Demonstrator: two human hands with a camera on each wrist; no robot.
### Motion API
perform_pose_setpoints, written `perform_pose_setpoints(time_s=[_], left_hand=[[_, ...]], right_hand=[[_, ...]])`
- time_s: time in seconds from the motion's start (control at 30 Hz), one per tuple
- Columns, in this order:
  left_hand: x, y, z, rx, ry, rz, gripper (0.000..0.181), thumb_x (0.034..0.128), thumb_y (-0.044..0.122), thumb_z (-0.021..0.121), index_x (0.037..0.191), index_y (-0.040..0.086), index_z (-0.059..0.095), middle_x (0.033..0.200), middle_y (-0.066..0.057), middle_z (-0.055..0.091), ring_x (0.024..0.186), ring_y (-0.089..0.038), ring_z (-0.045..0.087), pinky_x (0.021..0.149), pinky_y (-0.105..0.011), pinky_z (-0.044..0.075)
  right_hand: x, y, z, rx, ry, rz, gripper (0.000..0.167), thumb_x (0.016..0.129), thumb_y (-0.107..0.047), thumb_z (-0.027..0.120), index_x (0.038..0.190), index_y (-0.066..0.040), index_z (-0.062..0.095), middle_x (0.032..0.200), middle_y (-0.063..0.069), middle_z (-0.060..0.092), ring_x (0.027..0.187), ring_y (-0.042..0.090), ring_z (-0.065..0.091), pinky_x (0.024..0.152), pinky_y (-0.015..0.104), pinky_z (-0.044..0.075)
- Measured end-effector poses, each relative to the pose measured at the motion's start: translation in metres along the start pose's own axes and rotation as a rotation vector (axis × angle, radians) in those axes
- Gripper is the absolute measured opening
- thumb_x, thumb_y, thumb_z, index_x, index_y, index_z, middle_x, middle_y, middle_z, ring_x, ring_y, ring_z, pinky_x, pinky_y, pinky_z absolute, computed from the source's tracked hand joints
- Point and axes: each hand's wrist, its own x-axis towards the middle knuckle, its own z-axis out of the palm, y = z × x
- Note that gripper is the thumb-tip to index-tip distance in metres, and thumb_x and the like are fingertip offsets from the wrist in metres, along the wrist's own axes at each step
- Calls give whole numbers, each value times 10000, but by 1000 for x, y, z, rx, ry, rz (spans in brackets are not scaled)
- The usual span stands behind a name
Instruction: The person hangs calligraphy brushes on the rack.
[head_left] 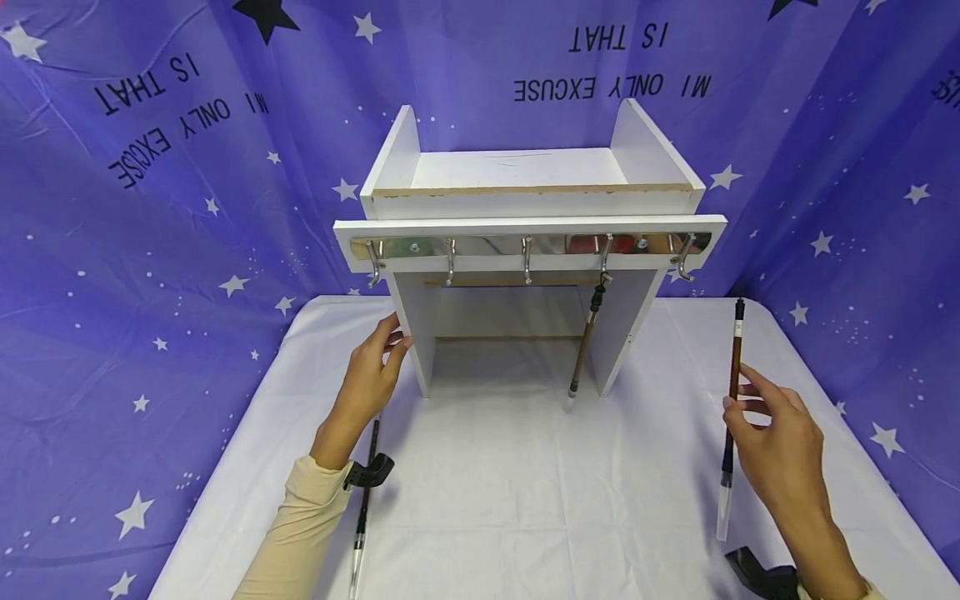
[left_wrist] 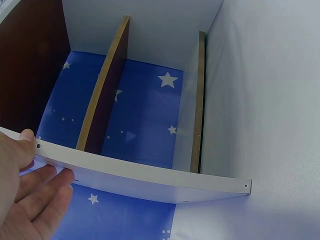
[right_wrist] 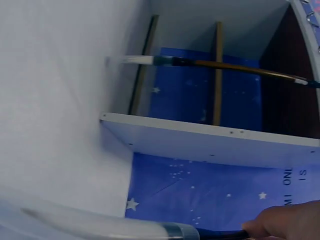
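A white shelf rack (head_left: 532,202) stands at the back of the table, with a row of metal hooks (head_left: 527,258) across its front. My left hand (head_left: 367,375) holds the edge of its left side panel (left_wrist: 150,172), thumb on the front edge and fingers against the outer face. To the right of the rack, my right hand (head_left: 783,442) pinches a brown-handled calligraphy brush (head_left: 736,358) upright, its clear-capped tip (right_wrist: 100,225) down. A similar brush (head_left: 582,354) hangs from a hook right of the middle.
Another capped brush (head_left: 365,508) lies on the white tablecloth (head_left: 510,500), partly behind my left forearm. Purple star-patterned cloth (head_left: 187,275) surrounds the table at the back and sides. Black camera mounts (head_left: 369,472) sit on both wrists.
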Motion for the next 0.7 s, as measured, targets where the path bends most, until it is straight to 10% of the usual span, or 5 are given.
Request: perform_pose_setpoints(time_s=[0.17,0.5,0.7], left_hand=[[0,0,0,0,0,1,450,1113,187,563,1540,65,491,1454,-188,622,1238,-389,679,1063,-555,552],[-1,1,0,0,-2,2,451,1112,185,564,1539,59,491,1452,-192,623,1236,-393,680,1048,-563,558],[-1,1,0,4,-1,3,457,1111,184,566,1542,54,486,1445,-197,627,1230,-392,683,1045,-560,559]], right_hand=[[0,-12,-4,66,109,-11,568,974,-48,715,1520,-144,590,1240,173,645,962,-263,433,766,-67,370],[-8,-47,-6,172,257,-99,609,943,11,738,1495,-217,623,1162,82,642,1004,-186,549,791,-43,427],[-13,-66,-4,245,265,-156,658,915,72,751,1490,-221,626,1138,-189,564,1029,-110,603,817,-29,464]])
